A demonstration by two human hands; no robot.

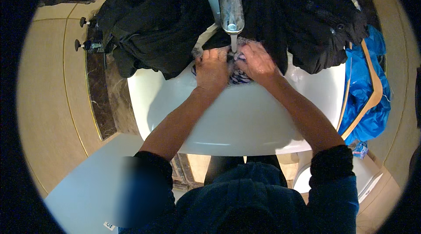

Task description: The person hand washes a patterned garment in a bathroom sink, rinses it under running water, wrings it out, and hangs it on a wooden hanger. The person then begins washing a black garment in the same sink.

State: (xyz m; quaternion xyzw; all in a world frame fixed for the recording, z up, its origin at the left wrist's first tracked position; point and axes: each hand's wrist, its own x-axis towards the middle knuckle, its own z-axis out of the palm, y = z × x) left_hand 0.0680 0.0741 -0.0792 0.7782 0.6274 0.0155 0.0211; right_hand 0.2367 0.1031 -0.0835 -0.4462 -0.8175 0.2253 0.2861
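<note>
A wet dark-and-white patterned cloth [240, 78] lies in the white washbasin [236, 118], with suds or water around it. My left hand [213, 69] is on its left side, fingers bent down into the cloth and the wet area behind. On the right, my right hand [257, 61] grips a bunched part of it, wet and shiny. Between both hands a stream of water [234, 43] falls from the chrome faucet [232, 11] onto the cloth. Some fingertips are hidden in the fabric and water.
Black garments [158, 26] are heaped over the basin's left back rim, and more black clothing [302, 16] covers the right back. A wooden hanger [375, 92] rests on a blue plastic bag [365, 115] at right. Black-handled valves [79, 45] stick out at left. A white toilet [365, 174] stands lower right.
</note>
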